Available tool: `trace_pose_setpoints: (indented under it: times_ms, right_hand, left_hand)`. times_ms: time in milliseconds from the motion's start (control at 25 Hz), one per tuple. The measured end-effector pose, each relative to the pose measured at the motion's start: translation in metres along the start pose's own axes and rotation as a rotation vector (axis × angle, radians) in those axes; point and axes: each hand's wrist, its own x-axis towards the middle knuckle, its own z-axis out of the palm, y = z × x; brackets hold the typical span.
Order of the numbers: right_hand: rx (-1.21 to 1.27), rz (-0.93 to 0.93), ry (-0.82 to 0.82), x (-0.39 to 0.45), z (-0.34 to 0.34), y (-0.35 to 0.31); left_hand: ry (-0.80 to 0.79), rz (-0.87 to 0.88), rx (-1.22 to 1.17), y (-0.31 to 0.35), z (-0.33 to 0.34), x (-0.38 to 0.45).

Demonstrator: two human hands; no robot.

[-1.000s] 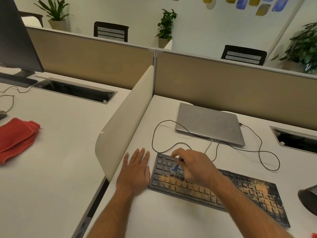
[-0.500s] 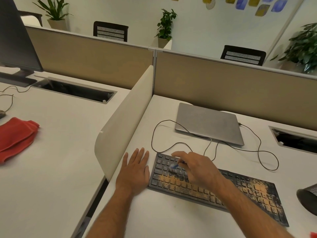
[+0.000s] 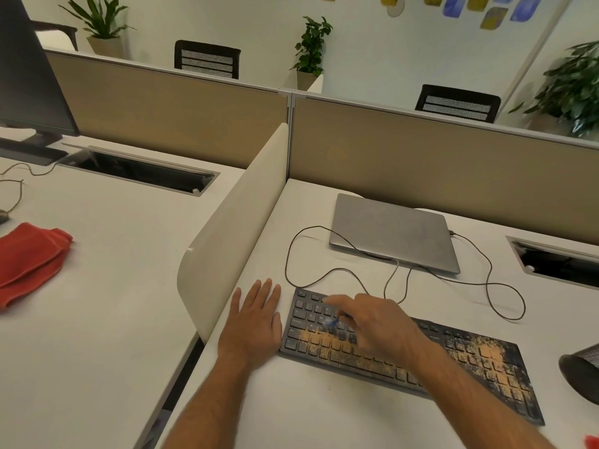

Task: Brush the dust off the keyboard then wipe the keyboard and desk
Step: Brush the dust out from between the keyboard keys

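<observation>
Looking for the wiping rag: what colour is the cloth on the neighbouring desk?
Red. The cloth shows clearly at the left of the head view.

The desk [image 3: 324, 416] is smooth, matt and off-white. The keyboard [image 3: 470, 367] is matt black plastic, its keys coated with gritty orange-tan dust [image 3: 486, 351]. The laptop [image 3: 393, 233] has a brushed, dull silver metal lid. A red cloth [image 3: 27, 254] looks soft and creased. The partition [image 3: 421, 176] looks like tan fabric, framed in grey metal.

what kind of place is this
Most likely an open-plan office: desks split by tan partition panels, a closed laptop and dusty keyboard on the desk, and office chairs beyond.
</observation>
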Motion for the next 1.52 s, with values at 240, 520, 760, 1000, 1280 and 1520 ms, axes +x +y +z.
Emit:
trace_pose_setpoints:
  times_ms: [240, 520, 760, 1000, 1280, 1520]
  right_hand:
    - [0.060, 0.054, 0.082, -0.001, 0.000, 0.004]
    - [0.104, -0.024, 0.149, -0.009, 0.012, -0.006]
    - [0.030, -0.068, 0.137, -0.011, 0.017, -0.011]
    - [0.078, -0.013, 0.209, -0.007, 0.013, -0.007]
    - [0.096, 0.000, 0.219, -0.006, 0.014, -0.009]
    - [0.106, -0.034, 0.198, -0.005, 0.014, -0.012]
  left_hand:
    - [0.018, 0.001, -0.006, 0.001, 0.000, 0.000]
    - [0.015, -0.002, -0.002, 0.000, 0.001, 0.000]
    - [0.010, 0.001, 0.007, 0.001, 0.000, 0.000]
    - [0.006, 0.001, 0.003, 0.000, -0.001, 0.000]
    - [0.001, 0.000, 0.006, -0.001, 0.001, 0.000]
    - [0.002, 0.002, -0.011, 0.000, 0.000, 0.000]
